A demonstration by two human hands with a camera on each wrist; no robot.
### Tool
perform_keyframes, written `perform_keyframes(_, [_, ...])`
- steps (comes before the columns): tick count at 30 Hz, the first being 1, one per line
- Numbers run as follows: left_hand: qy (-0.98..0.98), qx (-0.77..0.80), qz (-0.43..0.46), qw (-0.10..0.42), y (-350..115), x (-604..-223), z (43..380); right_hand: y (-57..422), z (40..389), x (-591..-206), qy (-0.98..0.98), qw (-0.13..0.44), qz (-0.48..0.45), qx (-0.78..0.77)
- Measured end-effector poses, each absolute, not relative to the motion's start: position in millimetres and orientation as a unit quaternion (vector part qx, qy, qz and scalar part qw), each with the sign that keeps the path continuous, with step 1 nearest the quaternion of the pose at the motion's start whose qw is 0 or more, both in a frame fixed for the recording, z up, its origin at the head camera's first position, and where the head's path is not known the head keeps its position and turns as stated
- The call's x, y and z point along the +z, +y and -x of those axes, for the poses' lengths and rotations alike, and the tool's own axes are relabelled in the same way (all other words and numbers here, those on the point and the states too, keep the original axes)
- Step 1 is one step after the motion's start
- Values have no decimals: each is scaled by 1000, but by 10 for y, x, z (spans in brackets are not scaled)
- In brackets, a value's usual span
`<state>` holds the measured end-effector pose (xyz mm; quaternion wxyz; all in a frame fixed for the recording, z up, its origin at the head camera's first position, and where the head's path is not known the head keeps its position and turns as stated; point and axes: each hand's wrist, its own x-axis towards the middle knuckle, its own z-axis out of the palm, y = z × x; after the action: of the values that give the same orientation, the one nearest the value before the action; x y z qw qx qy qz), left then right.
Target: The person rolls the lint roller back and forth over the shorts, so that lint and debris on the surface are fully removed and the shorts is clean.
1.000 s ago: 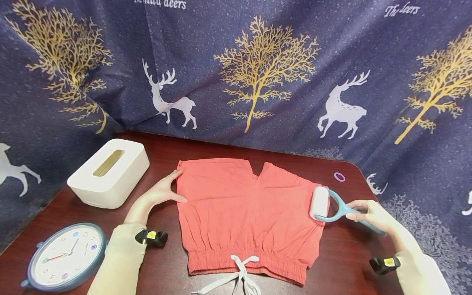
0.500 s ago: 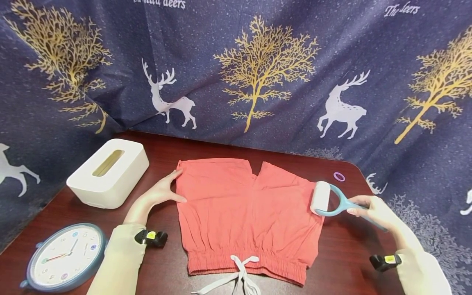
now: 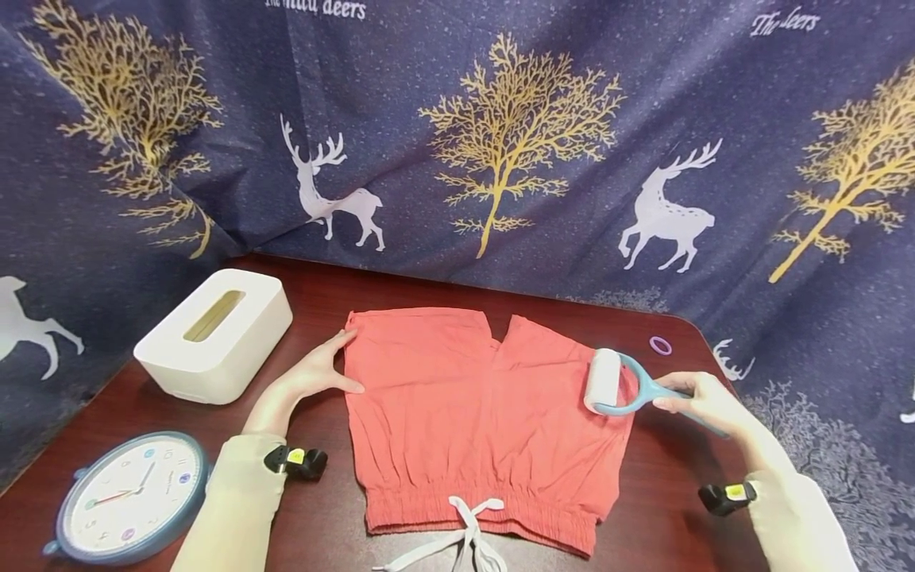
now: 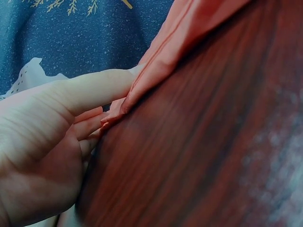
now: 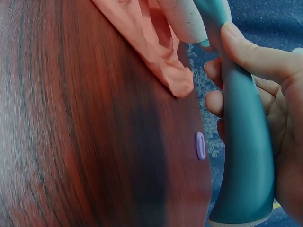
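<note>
Fabric (image 3: 400,95) printed with deer is hanging beyond the far edge of the reddish-brown surface (image 3: 322,516), where coral shorts (image 3: 429,397) are lying between left and right edges. The left hand (image 3: 314,373), fingers spread, is touching their side toward the left edge; the right hand (image 3: 704,397) is gripping a lint roller (image 3: 646,391) over their opposite side.

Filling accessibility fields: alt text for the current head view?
A person's right hand holds a blue-handled white roller over the right side of coral shorts spread on a dark red table, while the left hand touches their left edge. At left are a white slotted box and a clock; behind, deer-printed cloth.
</note>
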<state>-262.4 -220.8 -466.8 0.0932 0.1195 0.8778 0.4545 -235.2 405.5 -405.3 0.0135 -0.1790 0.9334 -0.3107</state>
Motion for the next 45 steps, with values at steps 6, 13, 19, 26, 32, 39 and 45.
perform_keyframes(6, [880,450,-122,89,-2204,-4678,2626,3913,2406,-4068,927,12,197,-318])
perform_keyframes(13, [882,447,-120,87,-2210,-4686,2624,3722,2529,-4066,923,14,206,-326])
perform_keyframes(19, [881,448,-120,89,-2204,-4674,2622,3560,2613,-4088,916,19,224,-333])
perform_keyframes(26, [880,450,-122,89,-2215,-4673,2636,3338,2717,-4131,909,42,226,-347])
perform_keyframes(32, [879,453,-122,88,-2222,-4670,2639,3117,2826,-4154,912,38,235,-333])
perform_keyframes(39, [877,456,-124,90,-2205,-4654,2615,2859,2909,-4168,907,33,257,-332])
perform_keyframes(45, [880,450,-128,82,-2216,-4663,2604,2650,2982,-4204,895,49,266,-354])
